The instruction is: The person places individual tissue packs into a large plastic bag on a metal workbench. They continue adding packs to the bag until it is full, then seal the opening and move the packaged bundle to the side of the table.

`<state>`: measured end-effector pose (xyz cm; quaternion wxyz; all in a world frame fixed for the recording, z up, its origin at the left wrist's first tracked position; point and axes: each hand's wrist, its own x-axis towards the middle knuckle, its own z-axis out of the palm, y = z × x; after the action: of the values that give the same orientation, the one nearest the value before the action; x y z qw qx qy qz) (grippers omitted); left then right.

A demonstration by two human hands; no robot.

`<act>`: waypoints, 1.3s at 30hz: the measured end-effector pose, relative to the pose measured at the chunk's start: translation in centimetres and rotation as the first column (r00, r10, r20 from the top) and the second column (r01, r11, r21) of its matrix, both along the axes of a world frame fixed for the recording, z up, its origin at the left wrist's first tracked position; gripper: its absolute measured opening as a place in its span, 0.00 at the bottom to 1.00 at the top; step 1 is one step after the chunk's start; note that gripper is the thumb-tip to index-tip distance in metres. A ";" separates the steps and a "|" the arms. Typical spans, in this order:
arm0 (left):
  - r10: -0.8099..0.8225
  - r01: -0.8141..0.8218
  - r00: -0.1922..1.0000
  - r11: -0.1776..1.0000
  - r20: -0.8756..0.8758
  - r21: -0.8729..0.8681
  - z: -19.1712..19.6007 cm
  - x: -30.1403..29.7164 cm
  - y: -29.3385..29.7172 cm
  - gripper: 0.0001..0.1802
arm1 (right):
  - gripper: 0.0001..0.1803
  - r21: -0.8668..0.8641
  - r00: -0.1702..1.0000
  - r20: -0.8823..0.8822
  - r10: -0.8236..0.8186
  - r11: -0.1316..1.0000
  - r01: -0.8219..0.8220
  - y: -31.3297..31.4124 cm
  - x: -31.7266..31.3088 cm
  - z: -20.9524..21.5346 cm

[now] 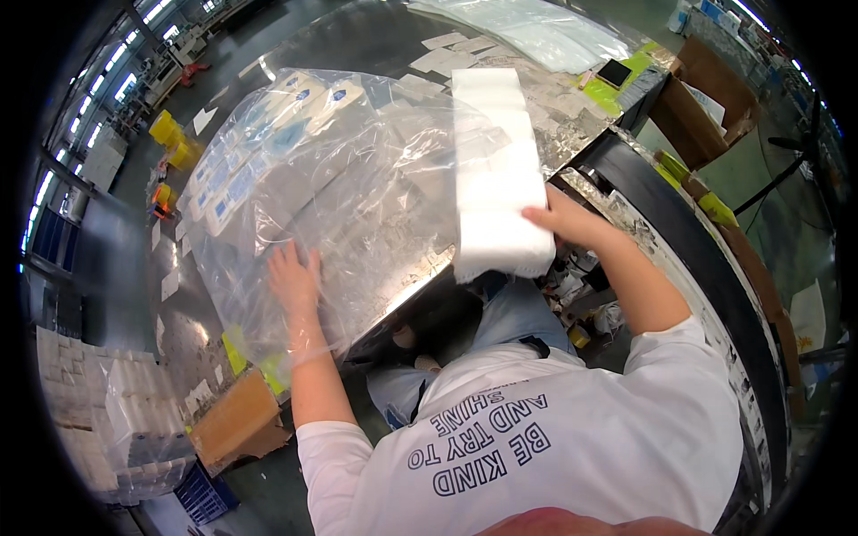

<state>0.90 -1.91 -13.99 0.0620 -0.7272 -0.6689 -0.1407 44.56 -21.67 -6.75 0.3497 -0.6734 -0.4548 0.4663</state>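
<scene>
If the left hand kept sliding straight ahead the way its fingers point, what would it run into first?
The left hand lies flat inside the clear plastic bag, fingers pointing up the table. Straight ahead, it would probably first meet the blue-and-white packets at the bag's far end, though depth is hard to judge.

Factory packing hall. A long metal counter (pixel 375 45) carries a large clear plastic bag (pixel 340 188) of small boxed goods, loose paper slips (pixel 447 54) and further plastic sheeting (pixel 545 36). Stacks of white packaged goods (pixel 107 411) and open cardboard cartons (pixel 697 107) stand around it. Rows of ceiling strip lights (pixel 107 62) and distant workstations line the grey concrete floor (pixel 98 259).
</scene>
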 end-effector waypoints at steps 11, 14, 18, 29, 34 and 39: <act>-0.300 0.382 0.808 0.922 0.506 -0.063 1.5 4.3 -6.2 0.35 | 0.50 -0.034 0.587 -0.791 -0.172 0.971 0.238 -5.5 -8.0 -4.4; -0.309 0.532 0.696 0.828 0.648 -0.176 3.4 8.5 -13.0 0.35 | 0.39 -0.102 0.389 -0.896 -0.214 0.952 0.289 -4.0 -7.8 -6.6; -0.391 0.727 0.504 0.674 0.770 -0.133 5.5 9.7 -16.8 0.42 | 0.36 -0.075 0.286 -0.941 -0.181 0.936 0.345 -3.3 -6.6 -8.2; -0.441 0.336 0.893 0.788 0.093 0.516 10.4 3.3 -16.5 0.54 | 0.39 0.231 0.403 -0.907 0.121 0.944 0.235 -2.6 -4.3 -3.3; -0.167 0.167 0.986 0.984 0.015 -0.059 10.6 1.4 -13.3 0.39 | 0.37 0.149 0.414 -0.907 0.080 0.979 0.138 -4.1 -8.4 -2.8; -0.521 0.630 0.685 0.774 0.509 -0.056 0.0 -3.1 -10.7 0.30 | 0.36 0.080 0.381 -0.923 0.052 0.995 0.059 -4.4 -12.0 -3.4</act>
<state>-2.24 -12.64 -14.04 -0.2311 -0.8472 -0.4103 -0.2461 32.51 -26.11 -10.10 0.5775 -0.2827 -0.2045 0.7381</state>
